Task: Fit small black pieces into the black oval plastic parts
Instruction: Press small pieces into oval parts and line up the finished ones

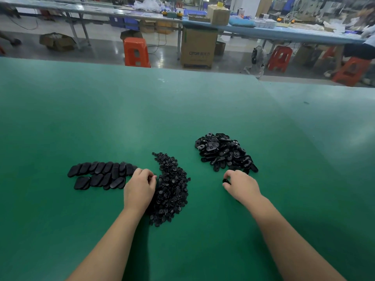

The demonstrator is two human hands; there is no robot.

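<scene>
A heap of small black round pieces [172, 187] lies in the middle of the green table [142, 118]. My left hand [140, 189] rests on the heap's left edge with its fingers curled into the pieces; what they hold is hidden. A loose pile of black oval parts [223, 152] sits to the right. Just below that pile, my right hand [240, 184] grips one black oval part [225, 181] between thumb and fingers. Two neat rows of oval parts [101, 174] lie face down at the left.
Beyond the table's far edge are orange stools [136, 51], a cardboard box [197, 47] and a long blue workbench [284, 31] with clutter. A person's sleeve [368, 42] shows at the far right.
</scene>
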